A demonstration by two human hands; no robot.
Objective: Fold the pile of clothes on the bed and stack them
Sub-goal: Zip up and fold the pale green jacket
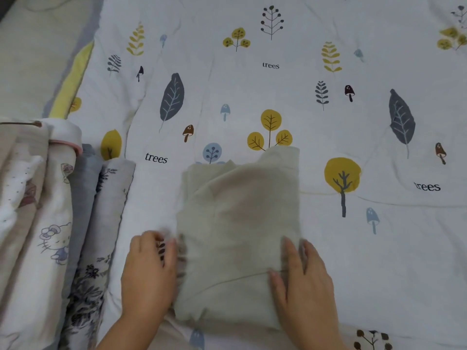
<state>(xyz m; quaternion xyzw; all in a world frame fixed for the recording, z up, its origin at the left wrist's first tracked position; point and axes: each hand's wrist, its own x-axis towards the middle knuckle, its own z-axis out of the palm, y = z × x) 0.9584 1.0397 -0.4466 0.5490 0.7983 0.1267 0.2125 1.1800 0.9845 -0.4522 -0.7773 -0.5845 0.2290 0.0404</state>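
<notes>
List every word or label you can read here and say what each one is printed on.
"trees": printed on the bedcover, top middle.
"trees": same bedcover, left of the folded beige garment.
"trees": same bedcover, right side.
The cartoon-cat cloth at the left shows pictures only, no readable words.

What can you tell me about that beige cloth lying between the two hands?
The folded beige garment looks like soft, plain, slightly fuzzy knit fabric, pale greenish-beige with no print. It lies flat on the white tree-patterned bedcover as a rough upright rectangle, with an uneven top edge and a thin seam running slantwise across its lower part. The left hand touches its left edge, where the fabric bunches, and the right hand rests on its right edge. The picture is blurred at both edges.
</notes>
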